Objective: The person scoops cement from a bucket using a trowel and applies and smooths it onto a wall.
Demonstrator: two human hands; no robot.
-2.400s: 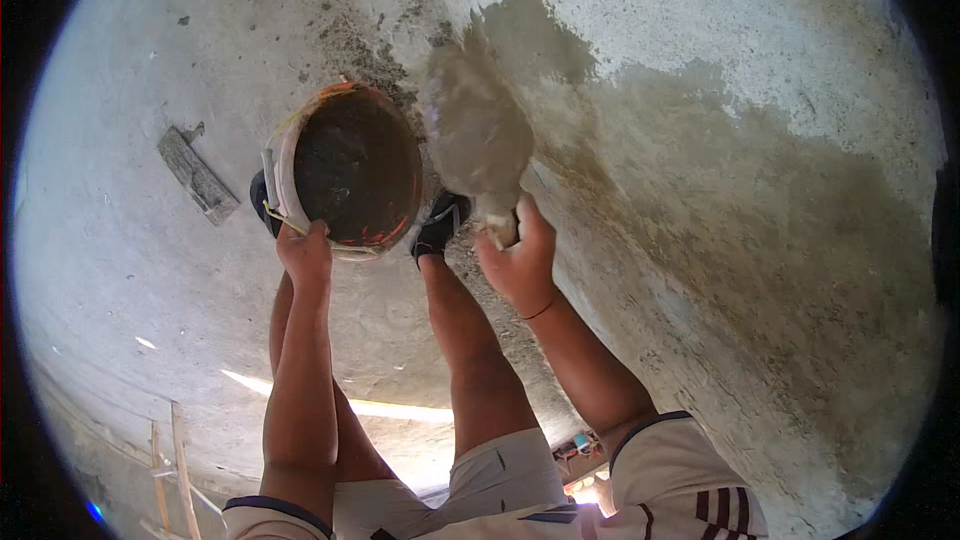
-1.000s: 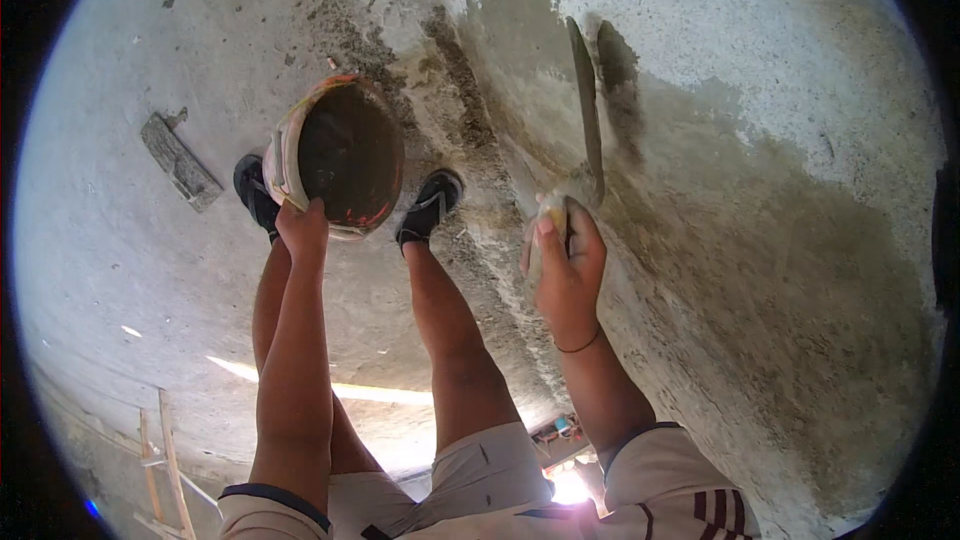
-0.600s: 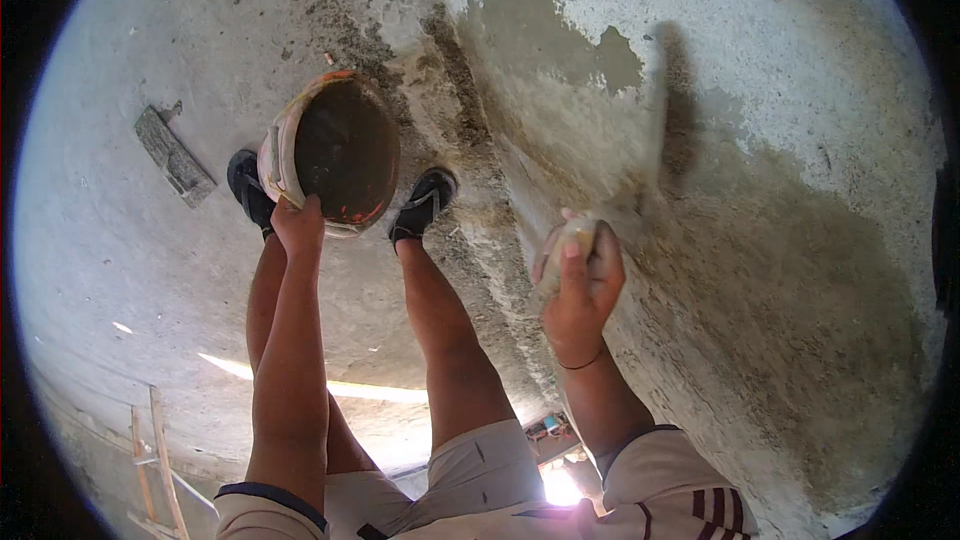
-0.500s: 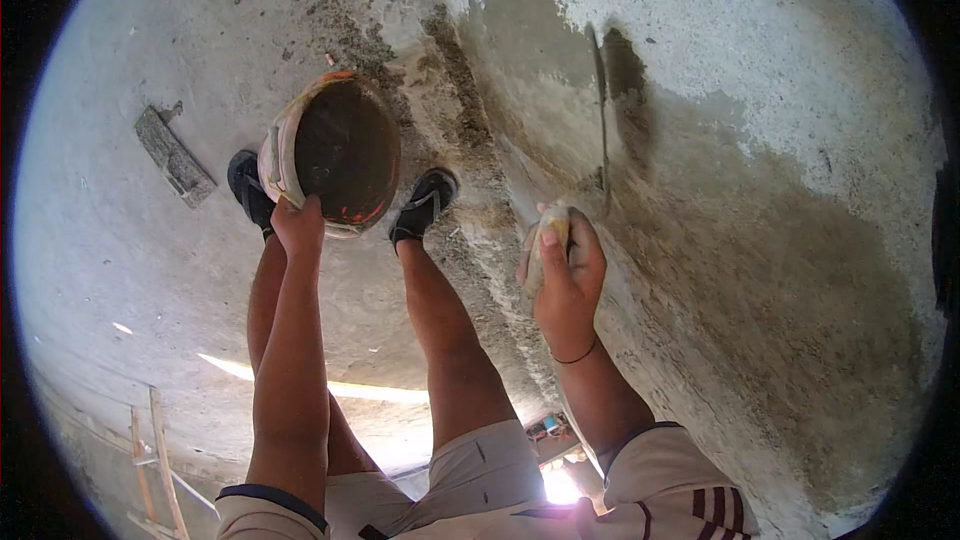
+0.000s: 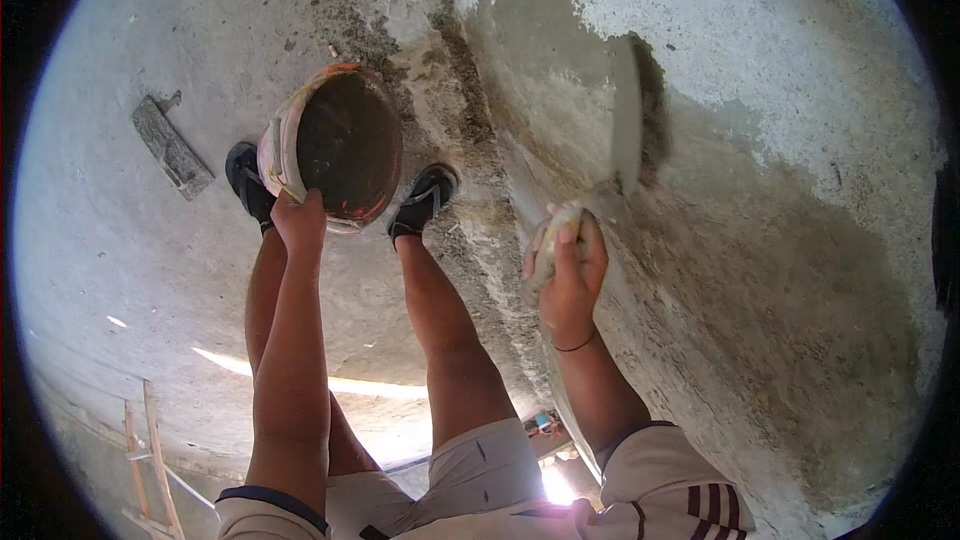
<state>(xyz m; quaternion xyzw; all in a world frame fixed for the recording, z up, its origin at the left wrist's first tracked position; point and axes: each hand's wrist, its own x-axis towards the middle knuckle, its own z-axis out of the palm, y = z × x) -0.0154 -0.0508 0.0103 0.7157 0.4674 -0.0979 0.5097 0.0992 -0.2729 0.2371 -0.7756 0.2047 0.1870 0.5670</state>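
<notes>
My left hand is closed on the near rim of a tilted bucket, which has orange-red streaks and a dark grey wet mix inside. At the right, my right hand grips the mortar-smeared handle of a plastering trowel. The trowel's long narrow blade reaches away from the hand along the wall, which has a dark wet patch of plaster. A dark shadow runs beside the blade. Whether the blade touches the wall I cannot tell.
A mortar-crusted hand float lies on the concrete floor left of the bucket. My sandalled feet stand either side of the bucket. Crumbs of mortar line the wall's foot. A wooden ladder-like frame stands lower left.
The trowel blade has turned from edge-on to showing more of its face and shifted slightly right. My right hand has moved a little with it. My left hand stays on the bucket.
</notes>
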